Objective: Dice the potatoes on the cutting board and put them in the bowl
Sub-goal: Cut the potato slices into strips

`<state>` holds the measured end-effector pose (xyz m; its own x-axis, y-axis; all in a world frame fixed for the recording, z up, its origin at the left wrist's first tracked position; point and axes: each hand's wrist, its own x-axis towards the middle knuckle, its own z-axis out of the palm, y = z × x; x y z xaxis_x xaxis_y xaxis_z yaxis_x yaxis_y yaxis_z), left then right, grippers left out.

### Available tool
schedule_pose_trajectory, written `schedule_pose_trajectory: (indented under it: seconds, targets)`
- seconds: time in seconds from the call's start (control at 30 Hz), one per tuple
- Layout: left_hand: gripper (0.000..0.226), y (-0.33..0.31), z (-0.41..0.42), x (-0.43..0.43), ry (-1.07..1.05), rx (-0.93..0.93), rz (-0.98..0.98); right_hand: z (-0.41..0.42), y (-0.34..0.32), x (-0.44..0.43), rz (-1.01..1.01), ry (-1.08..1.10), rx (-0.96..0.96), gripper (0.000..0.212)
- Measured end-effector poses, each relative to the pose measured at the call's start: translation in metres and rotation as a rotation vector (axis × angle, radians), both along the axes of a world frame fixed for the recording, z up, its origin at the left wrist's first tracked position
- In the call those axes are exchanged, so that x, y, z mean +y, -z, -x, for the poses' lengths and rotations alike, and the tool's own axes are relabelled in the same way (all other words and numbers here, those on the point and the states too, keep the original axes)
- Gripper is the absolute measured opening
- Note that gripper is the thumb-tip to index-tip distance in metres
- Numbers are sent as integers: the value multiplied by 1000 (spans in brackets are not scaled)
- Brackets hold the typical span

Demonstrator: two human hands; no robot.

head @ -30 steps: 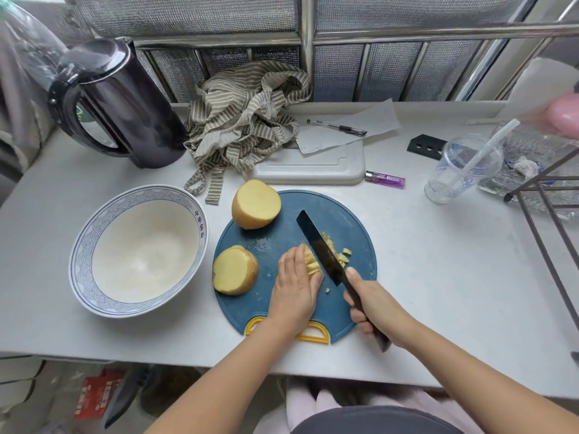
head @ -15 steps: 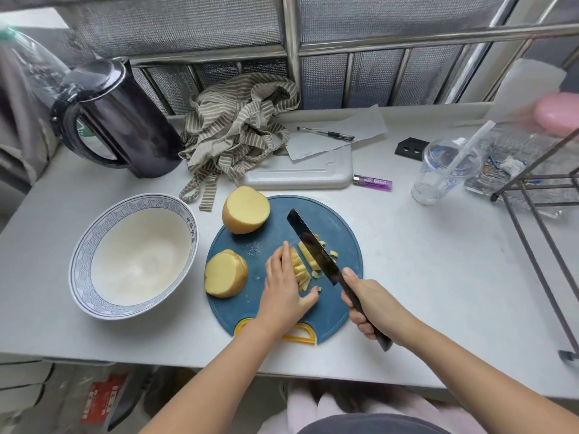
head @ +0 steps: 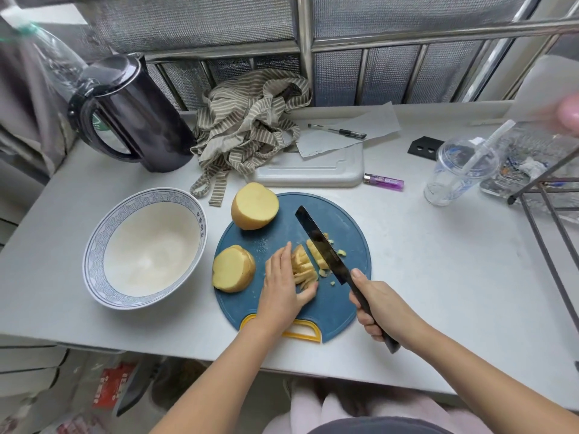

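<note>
Dicing near the tabletop's point(head: 438, 277) front edge
Flat left hand point(head: 286, 286) steadies potato strips point(head: 303, 265); right hand point(head: 380, 308) grips the knife point(head: 322, 249).

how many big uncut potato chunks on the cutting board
2: the far chunk at the cutting board's back edge, the left chunk at its left edge nearest the bowl. None seem hidden.

Mid-frame, your left hand point(head: 283, 289) presses on the potato strips point(head: 302, 264) on the blue cutting board point(head: 351, 220). Your right hand point(head: 380, 311) grips the knife point(head: 322, 249), its blade slanting across their right side. The bowl point(head: 94, 255) sits left of the board.
</note>
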<state>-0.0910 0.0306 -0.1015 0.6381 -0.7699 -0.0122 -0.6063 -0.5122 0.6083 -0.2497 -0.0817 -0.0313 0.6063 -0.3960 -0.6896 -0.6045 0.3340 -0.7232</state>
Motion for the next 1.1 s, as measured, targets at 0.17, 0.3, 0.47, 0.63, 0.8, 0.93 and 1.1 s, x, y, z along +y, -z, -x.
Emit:
schedule_pose_trajectory:
  seconds: [0.17,0.3,0.47,0.63,0.8,0.93,1.1]
  targets:
    - [79,5,-2,0,48,-25,133,-5,0,18,88,35,-27,50]
    - [70,8,-5,7,91,-50,167,-4,9,38,227,18,-38,51]
    - [69,13,-6,10,109,-90,143,-6,16,54,361,-22,-47,51]
    - [70,16,-5,10,108,-95,147,-13,13,61,467,-46,-20,50]
    - [66,18,-4,8,117,-169,135,-15,11,69,543,-65,11,47]
    - [64,20,-2,4,106,-244,70,-19,9,72,578,-69,43,46]
    - [64,22,-2,3,115,-277,42,-26,5,70,590,-121,97,49]
